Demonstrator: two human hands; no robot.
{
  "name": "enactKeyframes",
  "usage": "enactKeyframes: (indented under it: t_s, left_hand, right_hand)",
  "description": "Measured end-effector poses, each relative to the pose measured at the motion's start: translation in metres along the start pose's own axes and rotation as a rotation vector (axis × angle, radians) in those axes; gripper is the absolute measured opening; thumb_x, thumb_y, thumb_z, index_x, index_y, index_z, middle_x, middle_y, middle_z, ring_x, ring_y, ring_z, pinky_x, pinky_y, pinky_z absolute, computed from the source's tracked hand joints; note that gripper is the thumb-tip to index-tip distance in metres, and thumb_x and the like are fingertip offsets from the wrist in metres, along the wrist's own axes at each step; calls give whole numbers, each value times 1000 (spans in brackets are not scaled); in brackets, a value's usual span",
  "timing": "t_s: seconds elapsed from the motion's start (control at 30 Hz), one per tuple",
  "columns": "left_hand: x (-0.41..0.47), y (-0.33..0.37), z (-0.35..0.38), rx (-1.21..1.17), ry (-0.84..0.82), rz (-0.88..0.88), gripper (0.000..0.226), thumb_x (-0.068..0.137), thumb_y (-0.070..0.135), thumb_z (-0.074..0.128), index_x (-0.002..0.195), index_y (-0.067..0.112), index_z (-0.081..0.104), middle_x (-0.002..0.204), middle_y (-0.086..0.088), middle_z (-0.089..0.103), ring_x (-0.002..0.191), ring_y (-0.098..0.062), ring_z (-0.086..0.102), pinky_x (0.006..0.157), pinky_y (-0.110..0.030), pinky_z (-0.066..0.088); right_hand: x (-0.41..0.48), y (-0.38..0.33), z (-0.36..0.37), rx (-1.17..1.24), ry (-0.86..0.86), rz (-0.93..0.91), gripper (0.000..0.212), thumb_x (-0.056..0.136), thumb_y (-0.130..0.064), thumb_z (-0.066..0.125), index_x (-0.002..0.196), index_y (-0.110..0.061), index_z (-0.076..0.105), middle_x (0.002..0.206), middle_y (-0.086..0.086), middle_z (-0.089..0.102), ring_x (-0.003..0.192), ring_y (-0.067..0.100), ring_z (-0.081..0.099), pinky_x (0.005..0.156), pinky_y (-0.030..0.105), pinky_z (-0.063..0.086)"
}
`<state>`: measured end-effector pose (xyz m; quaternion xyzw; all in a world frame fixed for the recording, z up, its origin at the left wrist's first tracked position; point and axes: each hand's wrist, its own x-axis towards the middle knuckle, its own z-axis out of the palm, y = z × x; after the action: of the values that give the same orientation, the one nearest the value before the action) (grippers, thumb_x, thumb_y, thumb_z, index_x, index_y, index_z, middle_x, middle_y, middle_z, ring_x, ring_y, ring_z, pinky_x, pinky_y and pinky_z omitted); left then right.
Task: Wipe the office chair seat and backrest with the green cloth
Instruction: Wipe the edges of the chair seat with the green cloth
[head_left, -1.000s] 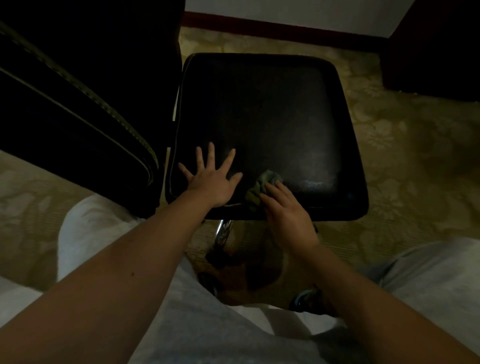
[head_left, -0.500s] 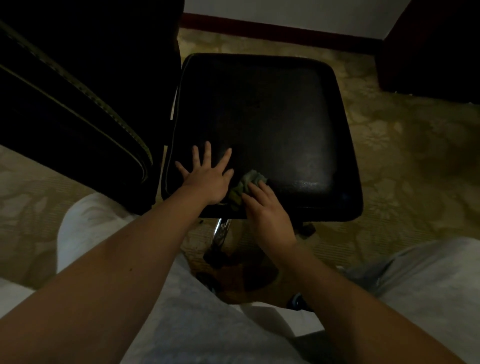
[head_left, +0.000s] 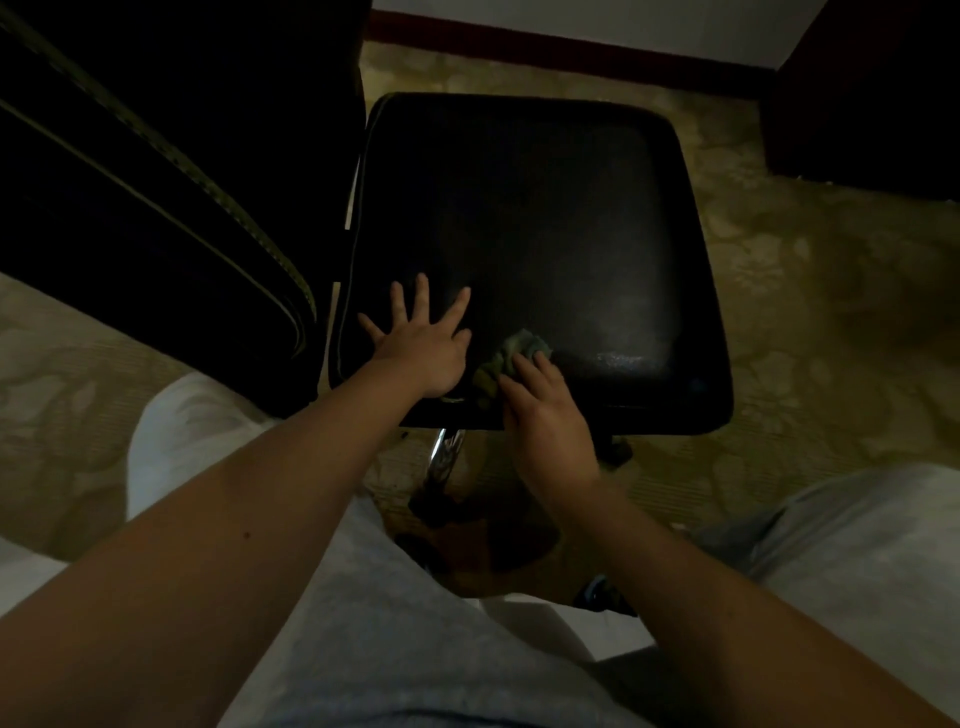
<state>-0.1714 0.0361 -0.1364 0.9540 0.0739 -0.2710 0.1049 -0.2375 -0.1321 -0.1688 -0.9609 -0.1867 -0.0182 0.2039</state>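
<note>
On the seat (head_left: 545, 208), left hand (head_left: 423, 348) lies spread flat, right hand (head_left: 545, 421) presses the green cloth (head_left: 501, 358).

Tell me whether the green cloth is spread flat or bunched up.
Bunched up: the cloth lies as a crumpled wad on the seat, pressed under the right hand.

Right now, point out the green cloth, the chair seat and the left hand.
green cloth (head_left: 521, 347), head view, bunched part beyond the fingertips.
chair seat (head_left: 545, 218), head view, bare middle of the cushion.
left hand (head_left: 423, 354), head view, back of the hand.
</note>
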Motion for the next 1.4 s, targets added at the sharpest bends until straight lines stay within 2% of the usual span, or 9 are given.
enactKeyframes:
  t_s: [0.13,0.23,0.37,0.47,0.7,0.87,1.1,1.27,1.4]
  left_hand:
    - [2,-2,-10,-102,2,-4,53,109,43,19,158,45,-2,168,-5,-19,154,-34,-19,118,-68,-7]
    - [-5,-6,-15,-206,134,43,50,110,39,24,159,35,23,170,-5,9,156,-28,-1,122,-59,-2]
    - [-37,-7,-8,-216,504,143,40,108,30,38,142,20,55,145,-3,55,138,-23,39,113,-43,27]
    - [-60,8,6,-199,466,223,37,107,34,39,132,20,63,130,-1,63,122,-21,49,102,-37,35]
    - [-64,65,32,10,314,243,66,101,53,46,151,10,41,149,-9,48,138,-26,39,117,-40,27]
    - [-66,66,41,29,326,252,57,102,37,52,151,10,38,153,-8,44,142,-23,38,119,-36,28]
    - [-80,31,46,124,315,263,53,100,28,52,149,11,42,151,-6,48,142,-23,38,124,-37,16]
    - [-65,53,48,210,232,292,62,107,17,35,160,4,5,169,-13,7,156,-27,8,128,-41,5]
    - [-66,61,55,265,237,287,63,106,14,32,159,3,0,169,-16,3,156,-29,5,128,-42,6]
  right_hand:
    - [8,7,-9,49,-18,17,30,91,-14,67,121,-7,68,136,17,59,132,39,49,110,45,36]
    - [23,-2,-13,59,-36,88,32,96,-23,61,124,-8,67,139,17,56,133,39,47,112,45,37]
    - [42,-2,-35,177,-157,91,37,105,-24,42,133,-9,60,149,15,46,143,30,33,118,36,21]
    - [49,26,-54,320,-52,188,37,105,-23,39,133,-13,60,148,10,47,141,22,35,116,29,22]
    - [55,79,-49,4,-262,177,46,106,-30,34,151,-30,35,163,5,21,151,30,8,120,51,9]
    - [50,81,-38,72,-240,210,46,106,-43,28,150,-36,35,165,-1,14,152,23,-1,120,45,-6]
    - [49,87,-32,44,-218,202,46,105,-46,24,150,-39,34,165,-4,11,152,20,-3,119,43,-11]
    - [47,85,-29,-13,-207,190,47,105,-44,25,152,-38,31,165,-2,10,152,23,-3,119,46,-9]
    - [44,84,-28,-52,-244,181,52,104,-52,19,154,-39,23,166,-2,4,152,22,-9,118,47,-14]
